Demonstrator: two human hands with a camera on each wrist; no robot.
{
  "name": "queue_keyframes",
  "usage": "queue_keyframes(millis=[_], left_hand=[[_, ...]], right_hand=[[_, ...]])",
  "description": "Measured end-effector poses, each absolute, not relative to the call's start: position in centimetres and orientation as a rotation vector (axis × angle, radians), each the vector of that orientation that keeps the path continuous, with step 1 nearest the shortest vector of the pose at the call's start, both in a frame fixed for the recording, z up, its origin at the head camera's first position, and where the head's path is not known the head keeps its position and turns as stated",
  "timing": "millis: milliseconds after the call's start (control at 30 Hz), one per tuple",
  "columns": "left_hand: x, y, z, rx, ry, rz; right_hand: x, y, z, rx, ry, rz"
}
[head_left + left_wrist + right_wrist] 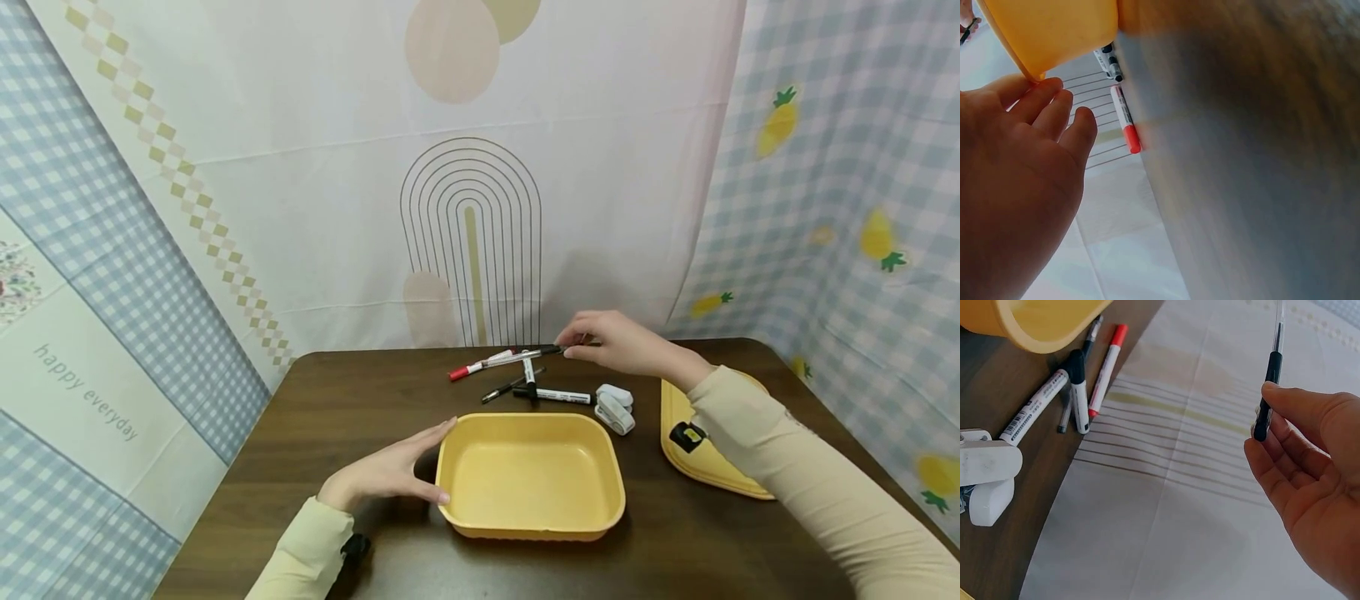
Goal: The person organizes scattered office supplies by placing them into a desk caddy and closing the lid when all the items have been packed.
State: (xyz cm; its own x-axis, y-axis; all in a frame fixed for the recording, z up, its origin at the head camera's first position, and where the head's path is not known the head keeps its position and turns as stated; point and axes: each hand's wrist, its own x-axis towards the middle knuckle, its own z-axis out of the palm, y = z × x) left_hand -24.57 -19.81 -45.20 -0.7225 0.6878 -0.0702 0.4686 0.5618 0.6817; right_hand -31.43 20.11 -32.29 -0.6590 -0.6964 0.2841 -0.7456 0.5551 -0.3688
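My right hand (pixel 611 340) is raised near the table's back edge, pinching a clear pen with a black grip (pixel 1270 369) between thumb and fingers. Its clear barrel points left, above the markers in the head view. On the left side of a yellow rectangular container (pixel 528 532), my left hand (pixel 386 472) rests with thumb and fingers spread along the rim. Fingertips (pixel 1050 84) meet that rim in the left wrist view. Nothing lies inside the container. Behind it are a red-capped marker (pixel 1107 372), black-capped white markers (pixel 1038 406) and a dark pen (pixel 501 392).
White plastic objects (pixel 615 408) sit off the container's back right corner. Farther right, a yellow lid-like piece (pixel 723 473) lies partly beneath my right forearm. A patterned cloth (pixel 337 208) hangs along the back of the brown table (pixel 360 392).
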Motion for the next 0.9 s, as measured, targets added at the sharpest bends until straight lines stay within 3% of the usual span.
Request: queue_keyframes(millis=[900], left_hand=[[-24.7, -19.8, -45.3, 0.954, 2.458, 0.955]], right_hand=[[-30.3, 16.5, -32.8, 1.633, -2.693, 0.465]])
